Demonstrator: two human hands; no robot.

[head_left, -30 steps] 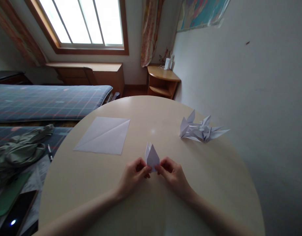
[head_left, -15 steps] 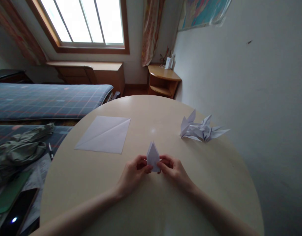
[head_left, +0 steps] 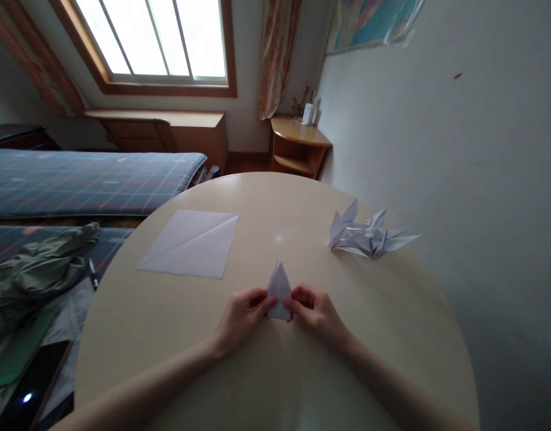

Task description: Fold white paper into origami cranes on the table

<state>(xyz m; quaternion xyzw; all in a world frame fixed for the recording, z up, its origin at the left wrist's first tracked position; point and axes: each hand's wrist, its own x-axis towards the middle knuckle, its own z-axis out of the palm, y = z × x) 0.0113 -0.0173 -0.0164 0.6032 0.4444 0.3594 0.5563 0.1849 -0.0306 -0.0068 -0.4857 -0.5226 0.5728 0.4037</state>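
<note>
Folded paper (head_left: 279, 287) pinched from both sides at the round desk (head_left: 275, 377)

The small white piece stands upright in front of the person, its pointed tip uppermost and away from the body. The left hand (head_left: 242, 314) grips its left lower edge, thumb on the near face and the other fingers curled behind; the right hand (head_left: 315, 310) grips the right lower edge the same way. Whether the bottom edge touches the desk, I cannot tell.

Farther off to the left lies a flat white sheet (head_left: 190, 244) with a diagonal crease. To the right, near the rim, sits a cluster of folded paper shapes (head_left: 369, 237) with sharp points. Left of the desk are a crumpled grey-green cloth (head_left: 37, 266), a pen (head_left: 93, 275), a green folder (head_left: 24, 350) and a dark phone (head_left: 35, 380) with a bright reflection.
</note>
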